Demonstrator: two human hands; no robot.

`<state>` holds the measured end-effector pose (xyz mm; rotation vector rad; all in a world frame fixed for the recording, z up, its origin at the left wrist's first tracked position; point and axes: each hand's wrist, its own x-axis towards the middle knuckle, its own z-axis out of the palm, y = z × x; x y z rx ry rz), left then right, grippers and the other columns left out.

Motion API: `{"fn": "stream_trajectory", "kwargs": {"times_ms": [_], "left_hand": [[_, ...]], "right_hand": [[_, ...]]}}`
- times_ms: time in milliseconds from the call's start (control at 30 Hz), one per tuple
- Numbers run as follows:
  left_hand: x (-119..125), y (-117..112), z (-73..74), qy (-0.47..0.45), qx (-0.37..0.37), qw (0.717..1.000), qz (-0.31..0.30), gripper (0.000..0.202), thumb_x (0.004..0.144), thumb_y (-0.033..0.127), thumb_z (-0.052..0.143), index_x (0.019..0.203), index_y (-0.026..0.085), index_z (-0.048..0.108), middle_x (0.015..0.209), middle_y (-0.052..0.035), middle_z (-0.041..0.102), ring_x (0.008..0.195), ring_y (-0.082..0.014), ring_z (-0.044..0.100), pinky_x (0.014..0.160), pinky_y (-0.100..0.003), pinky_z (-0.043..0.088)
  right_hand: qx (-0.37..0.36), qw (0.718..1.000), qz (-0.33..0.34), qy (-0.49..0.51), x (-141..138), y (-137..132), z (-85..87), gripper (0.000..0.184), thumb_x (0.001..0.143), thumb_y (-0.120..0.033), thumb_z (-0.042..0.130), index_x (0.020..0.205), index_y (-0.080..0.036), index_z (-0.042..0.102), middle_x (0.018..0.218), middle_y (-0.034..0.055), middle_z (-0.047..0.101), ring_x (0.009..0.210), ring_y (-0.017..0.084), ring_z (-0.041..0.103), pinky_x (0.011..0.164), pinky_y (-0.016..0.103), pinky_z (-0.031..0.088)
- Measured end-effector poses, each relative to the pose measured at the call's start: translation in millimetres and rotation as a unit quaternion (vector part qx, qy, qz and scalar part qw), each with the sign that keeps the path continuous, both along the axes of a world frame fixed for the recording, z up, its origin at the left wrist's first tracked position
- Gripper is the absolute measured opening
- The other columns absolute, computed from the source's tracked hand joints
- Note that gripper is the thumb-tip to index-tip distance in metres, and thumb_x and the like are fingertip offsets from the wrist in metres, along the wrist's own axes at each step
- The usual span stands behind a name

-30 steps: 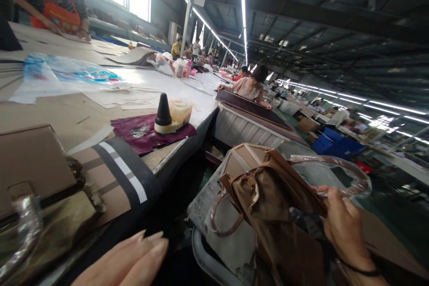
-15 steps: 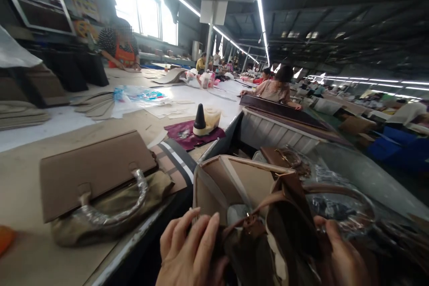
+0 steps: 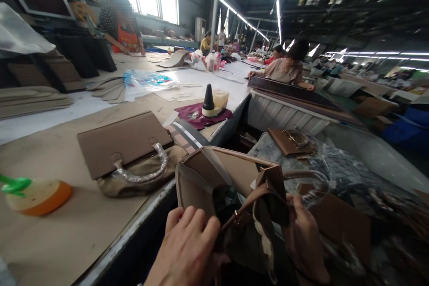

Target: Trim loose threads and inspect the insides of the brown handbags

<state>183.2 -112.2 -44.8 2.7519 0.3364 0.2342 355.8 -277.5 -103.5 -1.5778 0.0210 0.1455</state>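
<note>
A taupe and brown handbag (image 3: 231, 170) is held in front of me, its mouth gaping and its lining partly visible. My left hand (image 3: 187, 243) is closed over the bag's near left edge, fingers curled. On the far right side my right hand (image 3: 303, 237) grips the bag's brown side, thumb upward; its other fingers are largely hidden. A plastic-wrapped handle sticks out beside my right hand. To the left, a second handbag (image 3: 124, 143) lies on the worktable (image 3: 83, 241), its handle wrapped in clear film.
An orange bottle with a green top (image 3: 38, 194) lies at the left. A black cone-topped container (image 3: 208, 103) stands on a maroon scrap (image 3: 189, 114). Right, a bin holds a brown bag piece (image 3: 288, 140) and plastic. Co-workers (image 3: 288, 69) sit farther off.
My view has tilted down and turned left. The handbag in my hands has shifted slightly left, and its opening shows more. The orange bottle has come further into view.
</note>
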Motion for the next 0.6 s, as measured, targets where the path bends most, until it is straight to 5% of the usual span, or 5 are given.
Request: {"fn": "stream_trajectory", "kwargs": {"times_ms": [100,233,400,600], "left_hand": [[1,4,10.0,0.016,-0.087,0.995,-0.049,0.033,0.071,0.045,0.058,0.095,0.023,0.056,0.083,-0.0027,0.058,0.078,-0.0202,0.05,0.07,-0.032,0.038],[15,2,8.1,0.022,-0.262,0.964,-0.031,0.028,0.072,0.034,0.058,0.097,0.022,0.056,0.087,-0.0021,0.059,0.081,-0.0184,0.051,0.072,-0.029,0.039],[38,16,-3.4,0.131,-0.567,0.81,-0.065,0.037,0.082,0.046,0.035,0.076,0.014,0.052,0.057,0.0026,0.052,0.048,-0.0079,0.047,0.046,-0.018,0.035],[53,32,-1.6,0.392,-0.593,0.683,-0.171,0.023,0.079,0.028,0.043,0.062,0.015,0.051,0.042,0.004,0.052,0.033,-0.0072,0.047,0.037,-0.015,0.03]], "right_hand": [[0.043,0.997,-0.008,0.059,-6,5,-0.7,0.03,0.071,-0.049,0.051,0.07,-0.02,0.056,0.063,0.0015,0.064,0.053,0.017,0.057,0.044,0.026,0.041],[0.069,0.993,-0.003,0.095,-10,8,-6.9,0.026,0.07,-0.046,0.053,0.069,-0.02,0.055,0.062,-0.0005,0.063,0.049,0.014,0.054,0.044,0.025,0.041],[0.148,0.982,0.007,0.117,-11,4,-21.3,0.025,0.066,-0.044,0.06,0.071,-0.02,0.056,0.061,-0.0022,0.062,0.057,0.015,0.057,0.052,0.025,0.046],[0.159,0.977,0.045,0.132,-11,5,-22.4,0.026,0.069,-0.045,0.058,0.072,-0.02,0.055,0.065,-0.0004,0.063,0.065,0.019,0.06,0.056,0.028,0.048]]}}
